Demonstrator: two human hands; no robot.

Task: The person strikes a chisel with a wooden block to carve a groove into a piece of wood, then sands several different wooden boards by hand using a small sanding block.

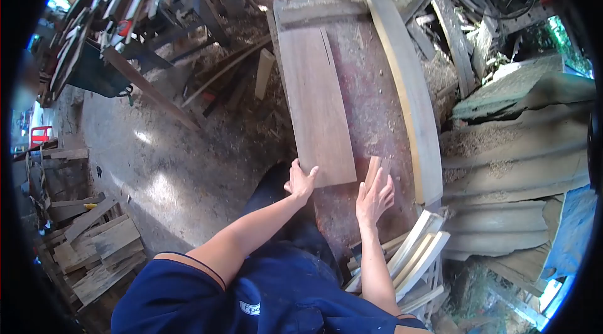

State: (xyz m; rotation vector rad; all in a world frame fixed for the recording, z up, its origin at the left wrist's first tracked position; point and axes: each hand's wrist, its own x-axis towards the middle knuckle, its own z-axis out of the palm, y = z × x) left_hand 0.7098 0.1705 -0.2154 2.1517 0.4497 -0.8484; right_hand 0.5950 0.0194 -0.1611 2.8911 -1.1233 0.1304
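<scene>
A wide, flat wooden board lies lengthwise on the worn workbench, with a dark slit near its far right edge. My left hand grips the board's near left corner, thumb on top and fingers curled over the side. Just right of the board's near end, my right hand is closed around a short wooden block that juts up between thumb and fingers. A second small piece seems to sit beside it, partly hidden by the fingers.
A long curved plank runs along the bench's right side. Cut wooden strips stand by my right forearm. Scrap wood is piled at lower left, and stacked slats rise at upper left. Corrugated sheets lie at right.
</scene>
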